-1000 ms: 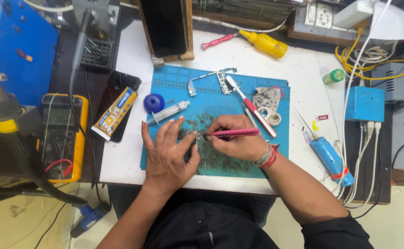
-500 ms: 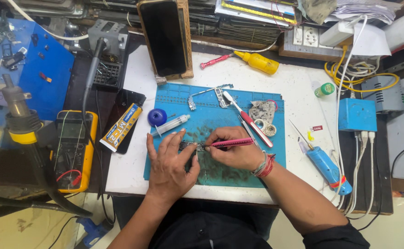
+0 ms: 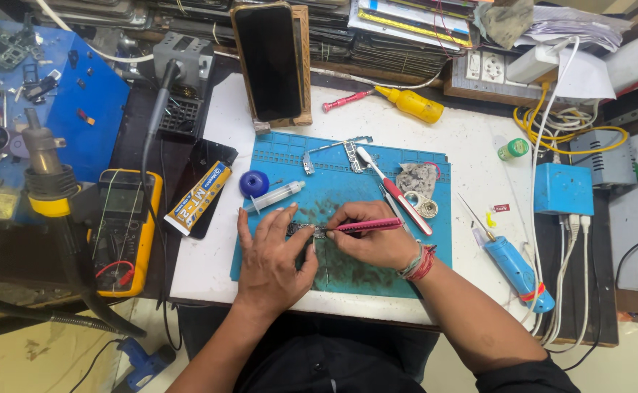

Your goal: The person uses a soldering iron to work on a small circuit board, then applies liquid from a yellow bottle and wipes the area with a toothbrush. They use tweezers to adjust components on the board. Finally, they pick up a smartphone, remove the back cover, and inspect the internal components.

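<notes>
Small dark board [image 3: 306,230] lies on blue mat [image 3: 348,211], near its middle, mostly hidden between both hands; thin, elongated, detail too small to tell. Left hand [image 3: 275,258] flat, fingers spread, pinning board. Right hand [image 3: 370,236] pinches pink tool [image 3: 370,226], tip at board. Syringe [image 3: 275,196] just beyond.

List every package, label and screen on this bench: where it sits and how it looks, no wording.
Phone: upright at the back against a wooden stand, tall dark blank screen.
Glue tube: left of the blue mat, on a black phone, white and yellow.
Multimeter: far left, yellow case, grey display.
Small tag: right of mat, red and white.
</notes>
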